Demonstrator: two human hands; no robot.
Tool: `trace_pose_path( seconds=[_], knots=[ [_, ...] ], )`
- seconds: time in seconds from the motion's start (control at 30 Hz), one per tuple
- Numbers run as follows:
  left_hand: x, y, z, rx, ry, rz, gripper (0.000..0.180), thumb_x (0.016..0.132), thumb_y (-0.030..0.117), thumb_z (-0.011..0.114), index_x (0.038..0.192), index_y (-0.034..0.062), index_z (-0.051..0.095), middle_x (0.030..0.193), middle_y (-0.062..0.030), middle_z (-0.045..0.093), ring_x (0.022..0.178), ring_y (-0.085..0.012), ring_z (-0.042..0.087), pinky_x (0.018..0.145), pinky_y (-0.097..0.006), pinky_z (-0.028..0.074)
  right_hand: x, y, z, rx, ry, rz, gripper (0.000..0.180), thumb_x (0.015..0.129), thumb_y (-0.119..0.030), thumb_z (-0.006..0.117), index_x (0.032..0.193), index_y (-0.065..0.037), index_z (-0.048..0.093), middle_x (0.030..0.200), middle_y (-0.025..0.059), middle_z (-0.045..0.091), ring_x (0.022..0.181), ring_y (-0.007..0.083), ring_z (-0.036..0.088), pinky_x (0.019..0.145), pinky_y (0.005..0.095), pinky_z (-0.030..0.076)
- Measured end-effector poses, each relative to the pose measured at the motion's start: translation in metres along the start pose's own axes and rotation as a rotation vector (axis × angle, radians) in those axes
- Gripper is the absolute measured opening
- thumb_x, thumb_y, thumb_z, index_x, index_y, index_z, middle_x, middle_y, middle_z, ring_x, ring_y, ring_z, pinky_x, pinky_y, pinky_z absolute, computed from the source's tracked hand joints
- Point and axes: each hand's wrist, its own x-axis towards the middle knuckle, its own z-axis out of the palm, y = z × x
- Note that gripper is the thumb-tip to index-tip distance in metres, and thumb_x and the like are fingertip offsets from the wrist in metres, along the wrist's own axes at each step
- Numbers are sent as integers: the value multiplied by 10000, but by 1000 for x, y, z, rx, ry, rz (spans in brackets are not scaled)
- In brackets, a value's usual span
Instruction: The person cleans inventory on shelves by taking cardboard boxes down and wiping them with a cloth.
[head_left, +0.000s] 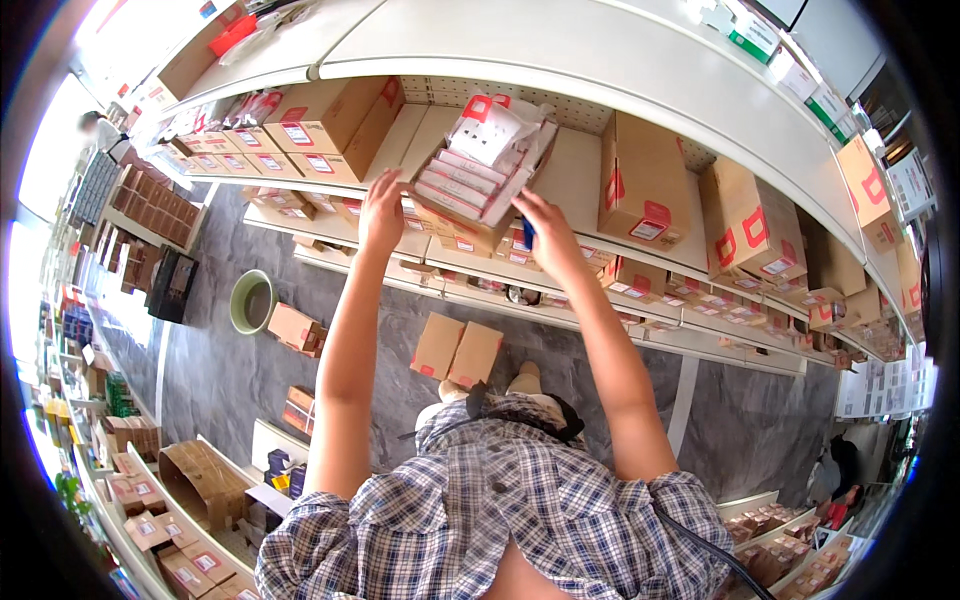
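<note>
In front of me on the shelf sits an open cardboard box [440, 212], tilted toward me. Inside it are several slim white-and-pink packets [470, 172] in a row, with a clear plastic bag of white items [488, 132] on top. My left hand [381, 210] is at the box's left edge, its fingers stretched out and holding nothing. At the right edge is my right hand [545, 228], fingertips by the raised flap. A small blue object [528, 233] shows in its palm; its kind is mostly hidden.
Closed cartons [645, 180] stand to the right on the same shelf [575, 185], and more cartons [318, 115] to the left. A white upper shelf [560, 45] overhangs. On the floor are two cartons [457, 350] by my feet and a green bin [253, 302].
</note>
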Motion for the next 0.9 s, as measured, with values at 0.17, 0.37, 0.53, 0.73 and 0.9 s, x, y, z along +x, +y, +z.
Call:
trace_pose_path(
  seconds=[0.17, 0.37, 0.53, 0.73, 0.9],
  knots=[
    [-5, 69, 16, 78, -31, -29, 404, 761, 88, 614, 1160, 83, 549, 1398, -167, 361, 1315, -350, 313, 1060, -523, 263, -9, -21, 29, -57, 139, 36, 651, 691, 135, 518, 1309, -59, 454, 1377, 167, 419, 1134, 365, 498, 963, 422, 428],
    [-23, 111, 38, -133, 41, -5, 245, 806, 113, 623, 1043, 67, 581, 1345, -186, 406, 1290, -455, 287, 1063, -544, 241, -14, -24, 41, 93, 234, 9, 659, 710, 122, 528, 1338, -38, 408, 1379, 220, 385, 1191, 401, 454, 975, 431, 410],
    [-21, 107, 40, -257, 87, 57, 122, 802, 31, 617, 895, 53, 541, 1288, -168, 478, 1307, -433, 283, 1063, -530, 238, -24, -32, 54, 234, 377, 57, 570, 678, 108, 596, 1210, -31, 448, 1237, 211, 457, 1144, 410, 459, 941, 457, 415],
    [-17, 95, 39, -334, 30, 110, 82, 801, 22, 599, 869, 43, 559, 1240, -131, 524, 1254, -432, 343, 1044, -511, 284, -30, -6, 43, 139, 145, -120, 465, 655, 96, 625, 1086, -25, 499, 1115, 179, 511, 1032, 373, 525, 848, 440, 459],
    [1, 58, 23, -468, -64, 118, 87, 722, -20, 574, 786, 7, 521, 1119, -152, 604, 1179, -399, 446, 991, -468, 367, -9, 27, 14, 88, 510, 49, 423, 672, 75, 622, 1068, -35, 523, 1035, 168, 565, 1002, 365, 536, 885, 420, 430]
  ],
)
